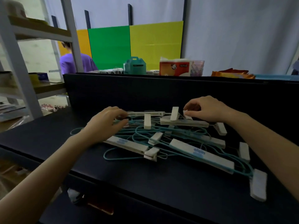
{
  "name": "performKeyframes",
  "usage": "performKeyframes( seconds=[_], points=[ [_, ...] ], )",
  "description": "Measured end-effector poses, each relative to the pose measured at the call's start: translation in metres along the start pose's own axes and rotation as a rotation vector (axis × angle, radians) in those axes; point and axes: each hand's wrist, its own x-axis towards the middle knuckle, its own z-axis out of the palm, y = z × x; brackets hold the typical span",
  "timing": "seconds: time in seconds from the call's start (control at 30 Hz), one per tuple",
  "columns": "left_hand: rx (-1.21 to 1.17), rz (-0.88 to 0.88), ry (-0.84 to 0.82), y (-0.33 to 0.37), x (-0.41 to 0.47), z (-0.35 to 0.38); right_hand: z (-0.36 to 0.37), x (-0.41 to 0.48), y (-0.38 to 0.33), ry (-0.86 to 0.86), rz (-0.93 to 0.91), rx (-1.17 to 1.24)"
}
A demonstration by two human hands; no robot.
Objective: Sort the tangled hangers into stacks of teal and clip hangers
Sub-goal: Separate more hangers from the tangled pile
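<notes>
The right hand [208, 110] has its fingers curled together, pinching a white clip [187, 116] at the far right of the tangled hangers [161, 138], while the left hand [105, 125] rests with fingers spread loosely on the pile's far left. Teal wire hangers [123, 156] and white clip hangers [202, 155] lie interlaced in one heap on the dark table [145, 183], just near of a black partition [145, 91].

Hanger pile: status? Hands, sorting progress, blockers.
Left hand and right hand both on far edge of hanger pile, grips unclear. No separate stacks yet. Teal wire hangers threaded through white clip hangers.
</notes>
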Motion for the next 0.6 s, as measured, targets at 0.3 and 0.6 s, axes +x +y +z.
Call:
performKeyframes(
  seconds=[0.3, 0.6],
  points=[
    [0.003, 0.083, -0.418, -0.026, 0.081, 0.035, 0.003, -0.007, 0.033, -0.196, 0.035, 0.058],
    [-0.147, 0.185, -0.639, -0.041, 0.120, 0.048, 0.025, -0.020, 0.026, -0.163, 0.130, -0.118]
  ],
)
